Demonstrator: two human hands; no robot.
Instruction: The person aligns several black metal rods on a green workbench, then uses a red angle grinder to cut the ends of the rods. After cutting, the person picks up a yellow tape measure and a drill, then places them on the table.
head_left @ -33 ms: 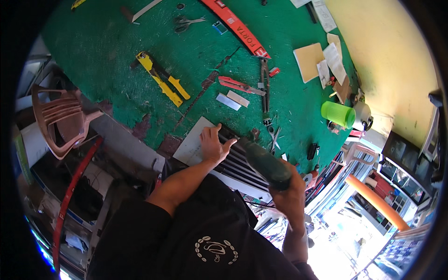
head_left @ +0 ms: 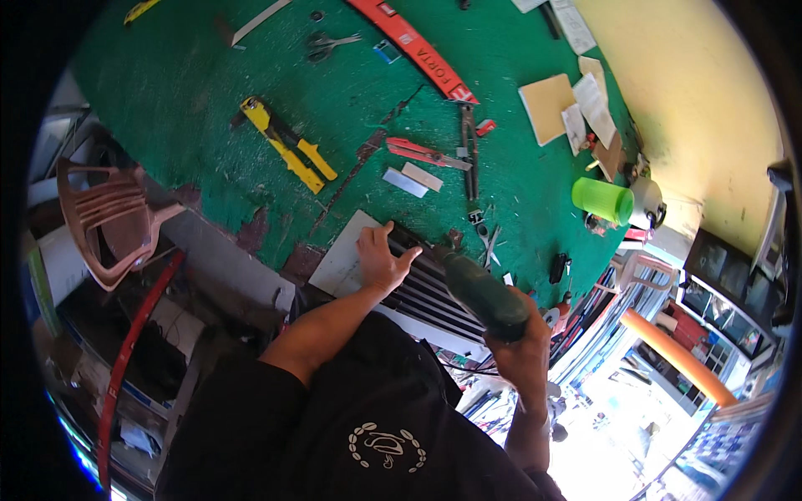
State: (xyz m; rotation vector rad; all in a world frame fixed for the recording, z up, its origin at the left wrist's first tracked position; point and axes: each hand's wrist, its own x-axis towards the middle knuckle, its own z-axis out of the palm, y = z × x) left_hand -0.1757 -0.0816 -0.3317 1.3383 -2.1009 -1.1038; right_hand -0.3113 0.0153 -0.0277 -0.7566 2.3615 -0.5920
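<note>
My right hand (head_left: 520,344) is wrapped round a dark green power drill (head_left: 484,294), whose front end points toward my left hand. Beneath the drill lies a panel with dark slats (head_left: 430,297) on a pale board (head_left: 344,252), at the table's near edge. My left hand (head_left: 384,260) rests on the panel's left end, thumb and forefinger spread apart and nothing gripped between them. A small gap separates the drill's tip from the thumb. Whether the tip touches the panel cannot be made out.
The green tabletop (head_left: 209,108) carries a yellow hand riveter (head_left: 288,146), red utility knife (head_left: 422,153), pincers (head_left: 469,154), scissors (head_left: 490,244) and a red level (head_left: 413,50). A green cup (head_left: 603,200) stands at the right. A brown plastic chair (head_left: 113,217) is at the left.
The drill and my right hand have shifted slightly right, so the drill's tip is farther from my left thumb. My left hand stays on the panel.
</note>
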